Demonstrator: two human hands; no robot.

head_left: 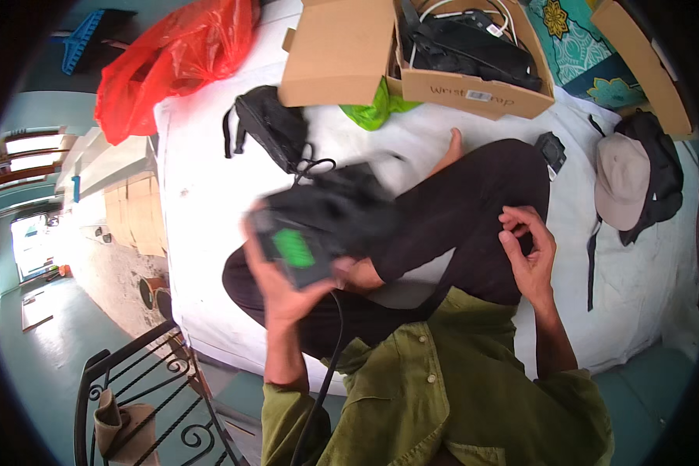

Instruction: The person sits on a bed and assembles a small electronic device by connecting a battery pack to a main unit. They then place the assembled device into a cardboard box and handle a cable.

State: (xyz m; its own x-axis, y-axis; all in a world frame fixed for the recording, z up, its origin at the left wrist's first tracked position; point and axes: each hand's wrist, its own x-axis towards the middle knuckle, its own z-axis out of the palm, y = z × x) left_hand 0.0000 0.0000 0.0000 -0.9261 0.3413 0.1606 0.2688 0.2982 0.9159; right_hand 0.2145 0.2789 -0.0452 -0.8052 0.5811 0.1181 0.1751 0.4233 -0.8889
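Black and blurred, the boxy device [316,242] with a green patch [293,248] sits in our left hand [279,293], above our crossed legs and left of our lap's middle. That hand is closed around its near edge, fingers along the outer side and thumb reaching across the bottom. Dark fabric [353,203] lies just beyond it; the blur keeps us from telling whether the two are joined. A black cable [341,330] runs down from near the device past our left sleeve, so we do well to leave it slack and keep it clear of our knee.

Our right hand [531,256] hangs by the right knee, fingers loosely curled, thumb apart from them, with nothing visible in it. In our judgement, one hand is a thin hold for something this bulky: we do better to support the far side with the right, slow the motion, and gather loose fabric away from the black pouch [272,128] and its cords on the white sheet [202,256].
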